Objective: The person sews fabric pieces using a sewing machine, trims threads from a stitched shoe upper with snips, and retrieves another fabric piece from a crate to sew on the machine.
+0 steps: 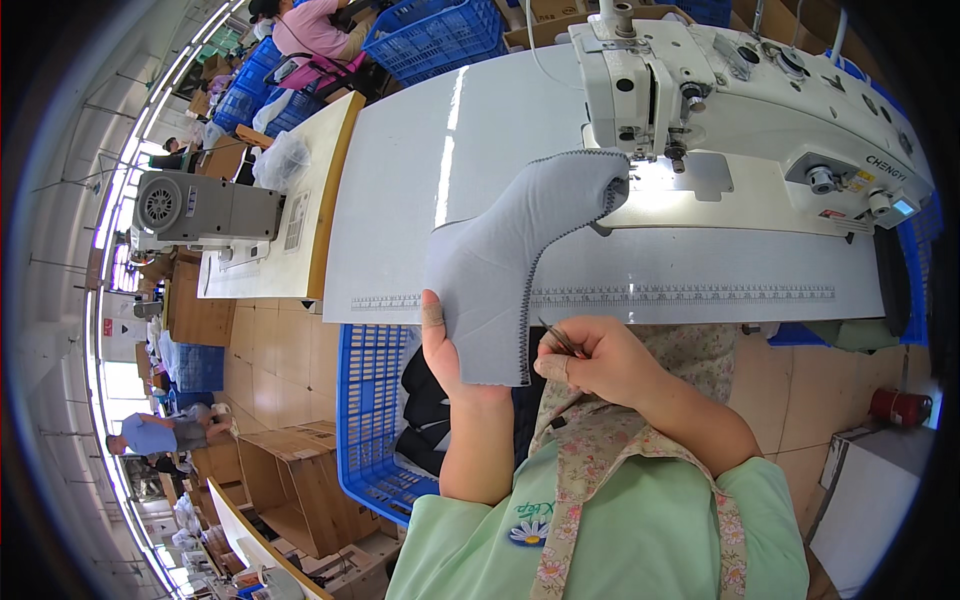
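Observation:
My left hand point(440, 345) holds up a light grey fabric piece point(490, 260), curved like a boot, with dark zigzag stitching along its edges. Its thumb shows beside the left edge of the cloth; the other fingers are hidden behind it. Close to the lower right edge of the fabric, my right hand point(600, 360) is closed around a small, thin, pointed metal tool point(560, 338), perhaps tweezers or snips; its full shape is hidden. The fabric's far end lies just left of the needle area of a white sewing machine point(700, 110).
A pale worktable point(400, 200) with a ruler strip point(680, 295) spans the front. Below its edge stands a blue basket point(375, 400) holding dark pieces. Another machine point(210, 205) sits on a side table at left. Cardboard boxes point(300, 480) and other people are farther off.

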Demonstrator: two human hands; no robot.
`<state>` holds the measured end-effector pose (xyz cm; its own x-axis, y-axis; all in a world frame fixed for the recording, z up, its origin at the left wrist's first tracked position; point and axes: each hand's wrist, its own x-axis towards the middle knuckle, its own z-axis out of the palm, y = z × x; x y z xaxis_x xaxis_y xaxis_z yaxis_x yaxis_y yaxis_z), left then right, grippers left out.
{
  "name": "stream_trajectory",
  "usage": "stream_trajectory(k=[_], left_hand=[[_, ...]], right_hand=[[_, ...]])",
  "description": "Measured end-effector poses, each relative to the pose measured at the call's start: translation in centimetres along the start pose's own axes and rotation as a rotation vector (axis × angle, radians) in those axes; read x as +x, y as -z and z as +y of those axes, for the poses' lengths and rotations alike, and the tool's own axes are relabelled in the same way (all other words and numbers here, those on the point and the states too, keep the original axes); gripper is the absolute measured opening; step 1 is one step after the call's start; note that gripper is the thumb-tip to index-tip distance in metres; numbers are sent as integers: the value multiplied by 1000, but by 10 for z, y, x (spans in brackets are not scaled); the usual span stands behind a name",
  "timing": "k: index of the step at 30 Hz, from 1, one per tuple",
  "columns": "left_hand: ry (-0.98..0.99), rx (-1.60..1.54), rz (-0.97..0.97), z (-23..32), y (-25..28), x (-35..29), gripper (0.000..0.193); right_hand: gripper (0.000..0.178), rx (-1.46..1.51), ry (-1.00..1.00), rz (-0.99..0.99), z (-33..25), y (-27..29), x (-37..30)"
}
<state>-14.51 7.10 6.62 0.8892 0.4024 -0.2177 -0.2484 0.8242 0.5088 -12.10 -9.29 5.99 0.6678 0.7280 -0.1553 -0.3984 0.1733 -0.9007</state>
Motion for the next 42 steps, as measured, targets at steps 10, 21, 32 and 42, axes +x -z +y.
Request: stream_trajectory(k=[10, 21, 32, 42], left_hand=[[-23, -13, -3, -1, -5, -1, 54], [-12, -20, -35, -2, -6, -2, 53], [-33, 42, -68, -2, 0, -3, 53], [13, 20, -52, -2, 3, 0, 53]], right_hand=[[11, -4, 18, 20, 2, 0, 0], [13, 14, 27, 18, -4, 0, -2], [14, 64, 12, 2, -4, -4, 0], [15, 159, 4, -24, 2, -3, 2]])
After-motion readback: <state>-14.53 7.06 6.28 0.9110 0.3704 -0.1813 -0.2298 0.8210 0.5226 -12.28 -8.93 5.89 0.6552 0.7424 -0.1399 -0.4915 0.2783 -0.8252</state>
